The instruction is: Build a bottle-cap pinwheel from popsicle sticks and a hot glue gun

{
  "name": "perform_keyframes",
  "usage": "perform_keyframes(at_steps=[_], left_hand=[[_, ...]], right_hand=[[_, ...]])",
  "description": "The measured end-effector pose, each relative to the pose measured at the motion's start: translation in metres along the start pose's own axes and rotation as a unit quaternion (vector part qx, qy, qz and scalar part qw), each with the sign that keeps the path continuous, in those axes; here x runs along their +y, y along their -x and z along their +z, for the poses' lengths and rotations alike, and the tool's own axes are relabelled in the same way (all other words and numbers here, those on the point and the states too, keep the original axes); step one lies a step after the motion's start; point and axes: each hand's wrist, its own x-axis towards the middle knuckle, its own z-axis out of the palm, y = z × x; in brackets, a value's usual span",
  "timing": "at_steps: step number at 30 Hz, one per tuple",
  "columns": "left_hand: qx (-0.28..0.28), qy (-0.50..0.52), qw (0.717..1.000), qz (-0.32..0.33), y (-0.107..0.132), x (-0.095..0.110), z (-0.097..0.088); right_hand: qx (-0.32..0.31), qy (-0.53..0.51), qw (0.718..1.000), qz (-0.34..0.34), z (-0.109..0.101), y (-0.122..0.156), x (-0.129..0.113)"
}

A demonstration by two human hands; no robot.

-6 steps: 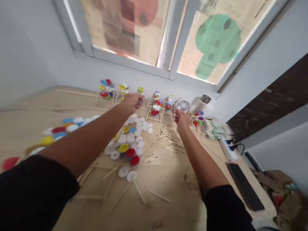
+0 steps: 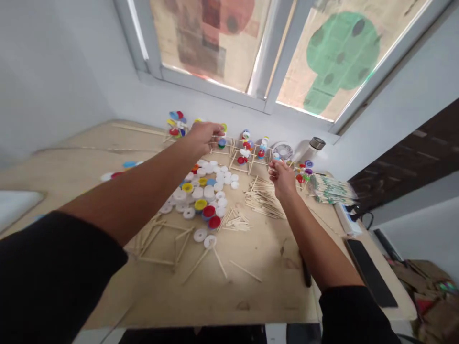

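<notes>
Along the back of the table stands a row of small stick frames with coloured bottle caps (image 2: 245,152) fixed on them. My left hand (image 2: 206,137) reaches to a frame with a yellow-green cap and a blue cap (image 2: 222,142); its fingers are curled in. My right hand (image 2: 282,177) is closed at the frame in front of the fan, just below a pale cap (image 2: 276,156). What either set of fingertips grips is too small to make out. A heap of loose white, yellow and red caps (image 2: 198,193) lies between my arms, partly behind the left forearm.
Long sticks (image 2: 263,198) and shorter sticks (image 2: 236,221) lie in piles. Nearer lies a square stick frame (image 2: 158,261). A small fan (image 2: 282,151), a flask (image 2: 311,152), a packet of sticks (image 2: 332,188), a power strip (image 2: 347,220) and a black phone (image 2: 371,272) occupy the right side.
The camera view has tilted down and turned left, bringing the table's front edge into sight. Both hands stay by the same stick frames.
</notes>
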Motion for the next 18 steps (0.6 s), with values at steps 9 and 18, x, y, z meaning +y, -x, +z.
perform_keyframes(at_steps=[9, 18], left_hand=[[0.003, 0.057, 0.995, 0.077, 0.040, 0.038, -0.041], [0.005, 0.131, 0.982, 0.133, 0.087, 0.054, -0.096]], right_hand=[[-0.112, 0.011, 0.994, 0.012, -0.010, 0.072, -0.012], [-0.186, 0.035, 0.982, 0.026, -0.026, 0.146, -0.016]])
